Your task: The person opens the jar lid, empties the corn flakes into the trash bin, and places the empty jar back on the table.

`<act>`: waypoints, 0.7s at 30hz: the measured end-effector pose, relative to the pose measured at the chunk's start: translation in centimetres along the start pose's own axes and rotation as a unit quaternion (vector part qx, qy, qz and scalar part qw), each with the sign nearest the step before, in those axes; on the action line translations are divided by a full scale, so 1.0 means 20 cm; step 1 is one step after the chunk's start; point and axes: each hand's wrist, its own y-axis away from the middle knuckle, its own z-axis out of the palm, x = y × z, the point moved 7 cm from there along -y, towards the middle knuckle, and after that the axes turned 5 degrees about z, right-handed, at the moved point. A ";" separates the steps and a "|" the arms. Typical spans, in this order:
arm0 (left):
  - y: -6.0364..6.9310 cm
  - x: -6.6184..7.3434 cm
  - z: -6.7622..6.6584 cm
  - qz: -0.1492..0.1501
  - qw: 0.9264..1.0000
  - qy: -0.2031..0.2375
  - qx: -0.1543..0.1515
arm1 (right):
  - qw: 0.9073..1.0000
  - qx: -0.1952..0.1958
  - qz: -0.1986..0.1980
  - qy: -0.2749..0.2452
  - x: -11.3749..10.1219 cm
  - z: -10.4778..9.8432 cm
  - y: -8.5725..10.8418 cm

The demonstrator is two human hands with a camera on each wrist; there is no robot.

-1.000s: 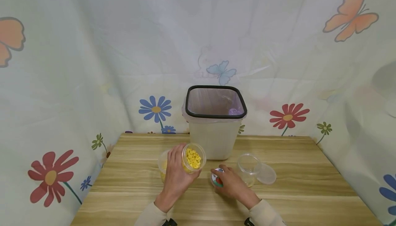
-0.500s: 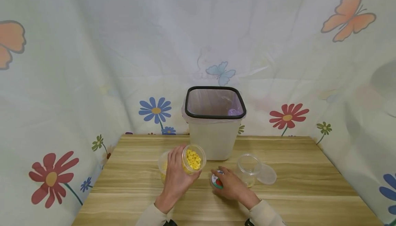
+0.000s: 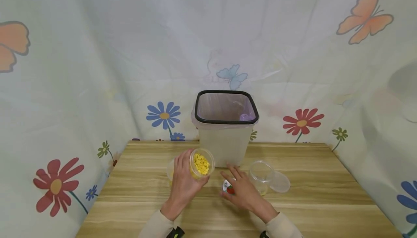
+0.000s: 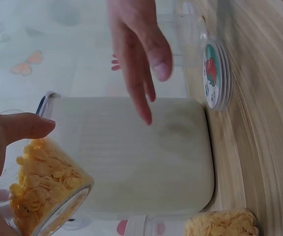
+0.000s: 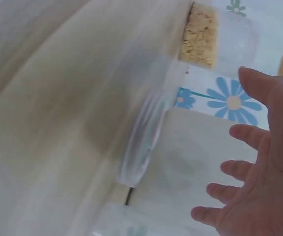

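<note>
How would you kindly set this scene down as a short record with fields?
Left hand: holds a tilted jar of yellow flakes
Right hand: fingers spread, over the stacked lids and apart from them
Stacked lids: on the table, printed top facing up
Second flake jar: upright on the table, partly hidden by the left hand in the head view
Clear jar: upright, beside the right hand
Translucent disc: flat beside the clear jar
Bin: behind the hands, black rim, lined with a bag
</note>
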 end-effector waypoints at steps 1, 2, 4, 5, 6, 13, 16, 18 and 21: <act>0.00 0.00 0.00 0.001 1.000 0.001 0.001 | 1.000 0.004 -0.005 0.002 -0.01 -0.02 0.00; 0.00 0.00 0.00 0.002 1.000 0.002 0.002 | 1.000 0.010 -0.010 0.002 -0.02 -0.03 0.01; -0.01 0.00 0.00 0.001 1.000 0.003 0.001 | 0.999 0.026 -0.024 -0.005 -0.04 -0.08 0.01; -0.01 0.00 0.00 0.001 1.000 0.004 0.001 | 0.999 0.037 -0.031 -0.004 -0.06 -0.10 0.02; -0.01 0.00 0.00 0.000 1.000 0.005 0.001 | 0.998 0.047 -0.038 -0.003 -0.07 -0.13 0.02; -0.03 0.00 -0.02 0.009 1.000 0.003 0.005 | 0.990 0.115 -0.081 0.004 -0.17 -0.34 0.06; -0.05 0.01 -0.03 0.015 1.000 0.001 0.008 | 0.988 0.124 -0.090 0.007 -0.21 -0.41 0.07; -0.06 0.01 -0.04 0.018 1.000 -0.002 0.010 | 0.987 0.130 -0.097 0.012 -0.23 -0.44 0.08; -0.08 0.02 -0.06 0.026 1.000 0.000 0.015 | 0.983 0.146 -0.106 0.014 -0.25 -0.48 0.08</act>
